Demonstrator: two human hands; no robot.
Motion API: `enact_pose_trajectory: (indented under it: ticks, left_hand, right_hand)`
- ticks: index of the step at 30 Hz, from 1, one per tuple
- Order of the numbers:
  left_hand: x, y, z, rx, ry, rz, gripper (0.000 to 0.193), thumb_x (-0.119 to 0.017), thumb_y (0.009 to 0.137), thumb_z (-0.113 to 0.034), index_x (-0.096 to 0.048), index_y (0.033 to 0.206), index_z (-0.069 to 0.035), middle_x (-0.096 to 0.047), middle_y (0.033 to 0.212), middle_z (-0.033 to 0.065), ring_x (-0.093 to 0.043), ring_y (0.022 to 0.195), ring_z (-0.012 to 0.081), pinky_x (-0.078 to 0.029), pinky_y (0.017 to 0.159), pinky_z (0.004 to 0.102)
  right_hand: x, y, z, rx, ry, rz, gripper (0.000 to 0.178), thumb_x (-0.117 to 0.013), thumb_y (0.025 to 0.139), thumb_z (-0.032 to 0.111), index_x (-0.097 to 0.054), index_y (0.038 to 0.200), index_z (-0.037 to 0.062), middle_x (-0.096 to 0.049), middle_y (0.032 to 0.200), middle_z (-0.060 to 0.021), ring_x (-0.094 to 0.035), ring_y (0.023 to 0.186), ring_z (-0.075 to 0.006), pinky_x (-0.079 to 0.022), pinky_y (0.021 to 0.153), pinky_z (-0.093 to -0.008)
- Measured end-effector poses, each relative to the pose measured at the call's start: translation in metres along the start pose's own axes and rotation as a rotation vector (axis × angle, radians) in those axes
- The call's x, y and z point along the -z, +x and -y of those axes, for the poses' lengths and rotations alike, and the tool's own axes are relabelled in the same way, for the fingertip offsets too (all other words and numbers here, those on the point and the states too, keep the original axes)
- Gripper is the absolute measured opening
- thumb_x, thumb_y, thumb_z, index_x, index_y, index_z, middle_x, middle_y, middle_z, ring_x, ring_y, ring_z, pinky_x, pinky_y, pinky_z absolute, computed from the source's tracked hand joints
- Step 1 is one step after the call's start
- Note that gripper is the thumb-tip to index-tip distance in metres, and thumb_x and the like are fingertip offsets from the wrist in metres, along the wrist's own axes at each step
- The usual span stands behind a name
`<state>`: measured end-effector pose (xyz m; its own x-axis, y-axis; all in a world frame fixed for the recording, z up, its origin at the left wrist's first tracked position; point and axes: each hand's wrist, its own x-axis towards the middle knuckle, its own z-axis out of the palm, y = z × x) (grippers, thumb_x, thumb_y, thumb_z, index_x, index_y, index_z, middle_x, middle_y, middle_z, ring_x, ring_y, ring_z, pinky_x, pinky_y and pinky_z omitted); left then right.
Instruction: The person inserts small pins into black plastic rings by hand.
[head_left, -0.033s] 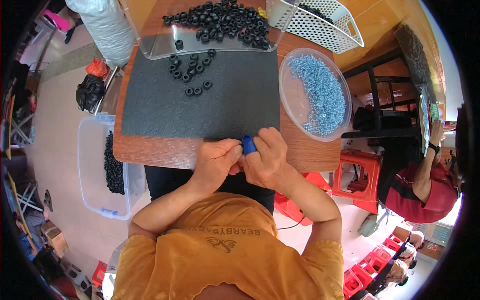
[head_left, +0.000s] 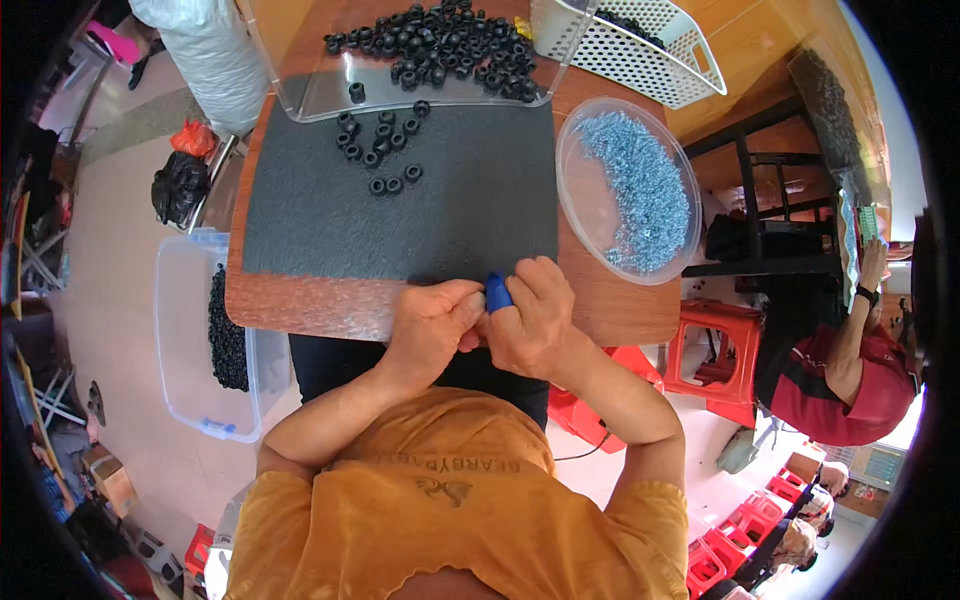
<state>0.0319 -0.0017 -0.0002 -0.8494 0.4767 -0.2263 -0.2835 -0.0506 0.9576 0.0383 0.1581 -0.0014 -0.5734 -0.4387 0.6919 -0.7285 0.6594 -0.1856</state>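
At the near edge of a dark grey rectangular mat (head_left: 400, 215), the left hand (head_left: 430, 325) and right hand (head_left: 535, 320) press together, fingertips pinching a small blue cap-like piece (head_left: 497, 292) between them, upright, slightly nearer the right hand.

Bare dark mat (head_left: 420, 225) ahead; black rings (head_left: 385, 150) and, seemingly shallow, screw dish (head_left: 600, 235) flanking.
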Motion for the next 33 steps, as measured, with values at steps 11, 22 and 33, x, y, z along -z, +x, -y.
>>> enact_pose_trajectory:
  ticks: [11,22,33]
  left_hand:
    - [-0.005,0.010,-0.003,0.041,0.048,0.025,0.022,-0.047,0.091,-0.007,-0.059,0.077,0.004,-0.058,0.064,0.0035,-0.052,0.057,0.0064,-0.044,0.052,0.0218]
    - [0.009,0.014,-0.033,-0.262,0.174,0.050,0.021,-0.057,0.090,-0.012,-0.061,0.096,0.007,-0.064,0.078,0.0057,-0.058,0.068,0.0092,-0.048,0.063,0.0217]
    - [0.012,0.008,-0.023,-0.342,0.307,-0.020,0.018,-0.058,0.089,-0.012,-0.061,0.092,0.005,-0.064,0.072,0.0086,-0.063,0.062,0.0143,-0.049,0.057,0.0263]
  right_hand:
    - [0.004,-0.004,-0.005,0.035,-0.027,0.057,0.020,-0.055,0.044,0.011,-0.041,0.057,0.0039,-0.037,0.058,-0.0100,-0.037,0.053,-0.0239,-0.026,0.046,-0.0354]
    - [0.016,0.017,0.005,-0.171,-0.008,-0.052,0.039,-0.067,0.059,-0.004,-0.053,0.094,-0.0129,-0.050,0.075,-0.0154,-0.046,0.060,-0.0282,-0.038,0.049,-0.0362]
    - [0.016,0.013,0.012,-0.199,0.015,0.027,0.037,-0.068,0.062,-0.003,-0.053,0.094,-0.0121,-0.049,0.073,-0.0139,-0.045,0.059,-0.0273,-0.037,0.048,-0.0359]
